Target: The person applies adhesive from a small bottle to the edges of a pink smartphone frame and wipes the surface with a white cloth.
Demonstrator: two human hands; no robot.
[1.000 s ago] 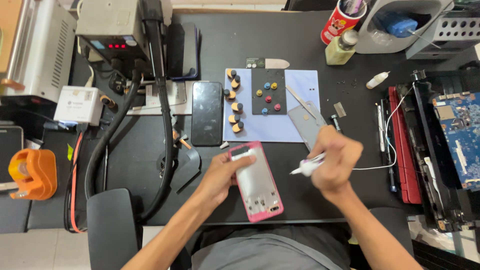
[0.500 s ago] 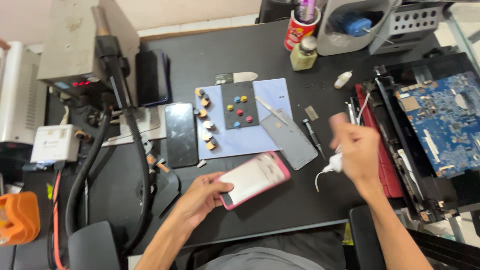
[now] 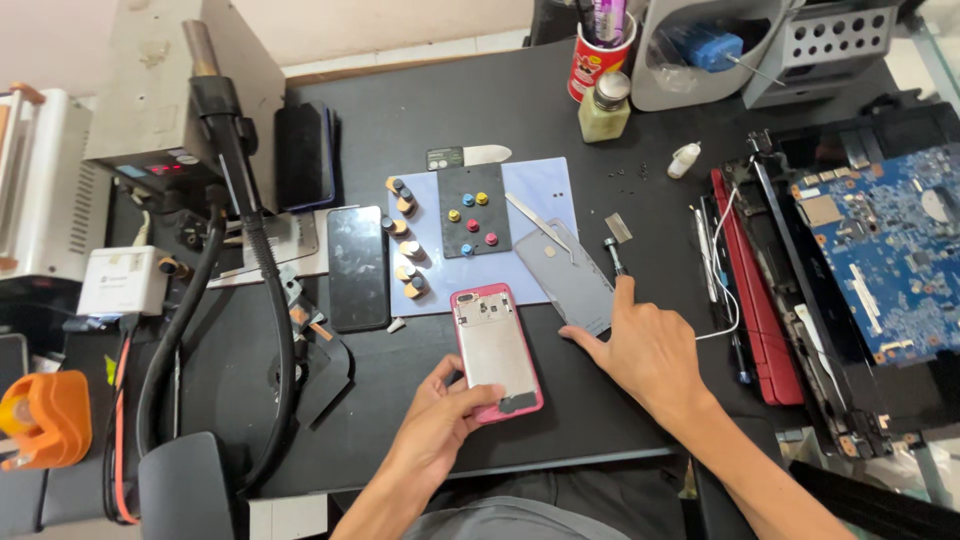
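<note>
A pink-framed phone (image 3: 495, 350) lies opened, face down, on the black desk mat (image 3: 420, 130). My left hand (image 3: 445, 415) holds it by its lower left edge. My right hand (image 3: 645, 345) rests on the mat to the phone's right, fingers spread, holding nothing. Its index finger points up toward a small screwdriver (image 3: 612, 255), and its thumb touches the lower corner of a grey back cover (image 3: 565, 275). Tweezers (image 3: 535, 218) lie on the pale blue mat (image 3: 545, 185) above.
A black phone (image 3: 357, 267) lies left of the blue mat, beside several small knobs (image 3: 405, 245) and a dark screw tray (image 3: 472, 222). A hot-air station (image 3: 170, 110) with hose stands at left. A red laptop shell (image 3: 760, 300) and blue circuit board (image 3: 880, 250) sit at right.
My right hand has let go of the white tool and come down onto the mat with fingers spread. The pink phone now lies upright rather than slanted. The view shifted.
</note>
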